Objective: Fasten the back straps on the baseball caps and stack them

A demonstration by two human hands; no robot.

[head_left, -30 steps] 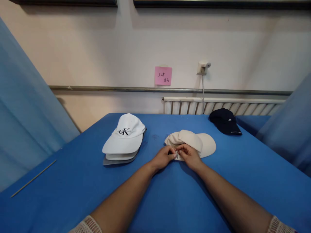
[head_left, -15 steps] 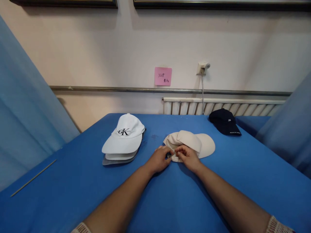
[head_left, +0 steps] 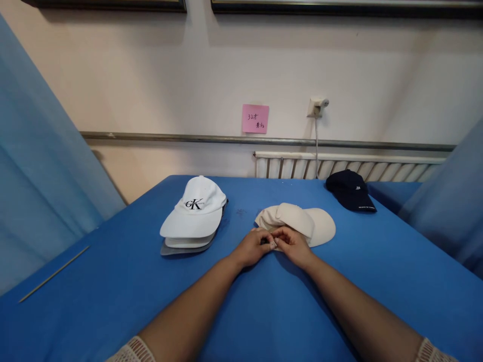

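Note:
A beige baseball cap [head_left: 322, 226] lies on its side on the blue-covered table, its brim toward the right. Both hands are at the cap's back strap, on the edge nearest me. The fingers of my left hand [head_left: 253, 247] are pinched on the strap from the left. From the right, my right hand [head_left: 294, 245] pinches the same strap, its fingertips almost touching the left ones. Most of the strap and its buckle is hidden behind my fingers.
Left of my hands stands a stack of caps, a white cap [head_left: 196, 213] on top. A navy cap [head_left: 349, 190] lies at the back right. A thin stick [head_left: 55, 274] rests on the blue table cover [head_left: 124, 281] at far left. Blue curtains [head_left: 41, 151] hang on both sides.
My left fingers drew back leftward, showing the strap and a metal buckle, then came back against the right fingertips. The beige cap has barely moved.

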